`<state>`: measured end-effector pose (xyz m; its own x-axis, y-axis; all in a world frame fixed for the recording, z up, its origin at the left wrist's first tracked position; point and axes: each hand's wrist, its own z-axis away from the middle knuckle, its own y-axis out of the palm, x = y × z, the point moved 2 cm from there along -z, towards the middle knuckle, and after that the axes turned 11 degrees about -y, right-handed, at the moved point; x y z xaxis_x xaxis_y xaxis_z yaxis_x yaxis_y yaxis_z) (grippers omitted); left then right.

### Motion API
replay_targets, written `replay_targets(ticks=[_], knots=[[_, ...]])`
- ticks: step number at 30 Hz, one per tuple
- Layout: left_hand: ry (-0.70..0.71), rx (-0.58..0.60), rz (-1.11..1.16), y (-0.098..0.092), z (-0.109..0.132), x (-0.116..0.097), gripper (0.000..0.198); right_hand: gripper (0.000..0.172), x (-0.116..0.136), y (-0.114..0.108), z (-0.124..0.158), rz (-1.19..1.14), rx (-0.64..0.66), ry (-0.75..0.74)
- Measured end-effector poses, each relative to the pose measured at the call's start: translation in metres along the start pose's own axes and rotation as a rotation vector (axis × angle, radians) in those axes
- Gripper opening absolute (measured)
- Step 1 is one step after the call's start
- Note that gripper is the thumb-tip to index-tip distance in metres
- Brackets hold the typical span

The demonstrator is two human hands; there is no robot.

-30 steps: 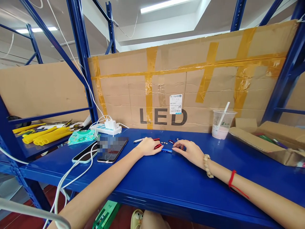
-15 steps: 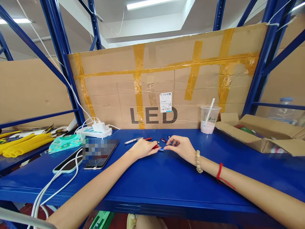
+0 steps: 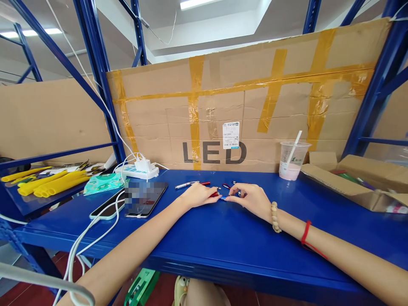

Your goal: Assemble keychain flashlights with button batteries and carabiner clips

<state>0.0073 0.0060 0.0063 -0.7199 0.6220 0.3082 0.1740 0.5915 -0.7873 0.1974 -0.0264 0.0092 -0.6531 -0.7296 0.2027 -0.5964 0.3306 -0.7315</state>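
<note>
My left hand [image 3: 200, 195] reaches in from the left, low over the blue tabletop, its fingers closed together. A slim blue piece [image 3: 223, 198], like part of a pen, bridges the gap between its fingertips and my right hand [image 3: 253, 199]. The right thumb and fingers are curled into a pinch at the other end of that piece. Something red [image 3: 215, 194] shows at the left fingers; whether it is gripped or lies beneath is unclear. Just behind the left hand lies a silver pen [image 3: 185, 185]. Small dark and red parts [image 3: 227, 186] lie behind the fingertips, partly hidden.
A phone [image 3: 149, 199] and a second, pale-edged phone [image 3: 106, 207] lie left, crossed by white cables. Behind them are a power strip [image 3: 135, 171] and a teal packet [image 3: 103, 184]. Right stand a cup with straw [image 3: 290, 163] and an open carton [image 3: 338, 180]. Cardboard [image 3: 153, 123] forms the back.
The view has turned slightly left, so everything sits further right in the picture. Both hands keep nearly the same pose around the slim blue piece.
</note>
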Motion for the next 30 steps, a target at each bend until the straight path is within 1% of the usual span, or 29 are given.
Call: replay_targets(ticks=[7, 10, 14, 18, 21, 24, 27, 30], knots=[[-0.003, -0.013, 0.024, -0.001, 0.0, -0.001, 0.048, 0.035, -0.001, 0.0, 0.0, 0.005, -0.003, -0.026], [-0.011, -0.007, 0.053, 0.001, -0.001, 0.0, 0.048, 0.035, 0.0, -0.001, 0.001, 0.011, -0.031, -0.03], [-0.049, 0.01, 0.036, 0.003, -0.002, 0.001, 0.047, 0.032, -0.002, -0.001, 0.001, -0.009, -0.089, 0.037], [-0.078, 0.046, -0.001, -0.002, -0.003, -0.002, 0.045, 0.032, -0.006, 0.0, 0.0, -0.206, -0.125, 0.18], [-0.088, 0.062, 0.046, -0.008, -0.004, -0.006, 0.043, 0.032, -0.006, 0.0, -0.001, -0.338, -0.18, 0.257], [-0.073, 0.057, 0.117, -0.011, -0.005, -0.011, 0.04, 0.034, -0.005, 0.0, -0.002, -0.446, -0.212, 0.266], [-0.053, 0.017, 0.171, -0.013, -0.007, -0.015, 0.037, 0.034, -0.003, 0.001, -0.002, -0.554, -0.206, 0.246], [-0.09, 0.002, 0.2, -0.012, -0.007, -0.016, 0.035, 0.034, -0.002, 0.0, 0.0, -0.633, -0.195, 0.276]])
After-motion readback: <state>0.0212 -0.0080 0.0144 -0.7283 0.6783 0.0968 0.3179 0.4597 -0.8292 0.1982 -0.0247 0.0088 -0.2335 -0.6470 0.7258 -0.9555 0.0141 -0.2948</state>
